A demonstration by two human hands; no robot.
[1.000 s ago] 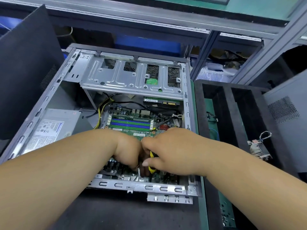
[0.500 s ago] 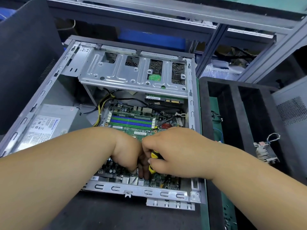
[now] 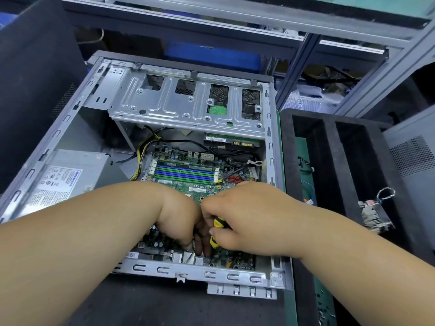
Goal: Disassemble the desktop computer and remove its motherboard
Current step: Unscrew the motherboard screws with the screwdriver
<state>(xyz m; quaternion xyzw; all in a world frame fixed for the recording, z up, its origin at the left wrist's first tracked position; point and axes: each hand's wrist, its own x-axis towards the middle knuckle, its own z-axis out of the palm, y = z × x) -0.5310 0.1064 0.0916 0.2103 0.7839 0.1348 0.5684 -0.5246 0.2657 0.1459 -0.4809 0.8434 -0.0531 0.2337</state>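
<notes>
Grey metal racking is framing a dark work surface [image 3: 146, 302] on which the open desktop case [image 3: 56, 128] is lying on its side, side panel off. Beyond both hands, a silver drive cage [image 3: 179, 109] is spanning the far end of the case; left of the left forearm sits the power supply [image 3: 68, 182]. Beneath and ahead of the hands the green motherboard [image 3: 188, 170] is lying in its place inside the case. The right hand [image 3: 244, 217] is curling round a yellow-and-black screwdriver [image 3: 217, 231], tip hidden; the left hand [image 3: 181, 222] is reaching fingers down beside it, grip unclear. Judging by this, a board screw is being worked: keeping the driver square and pressing firmly should avoid slipping onto the traces.
</notes>
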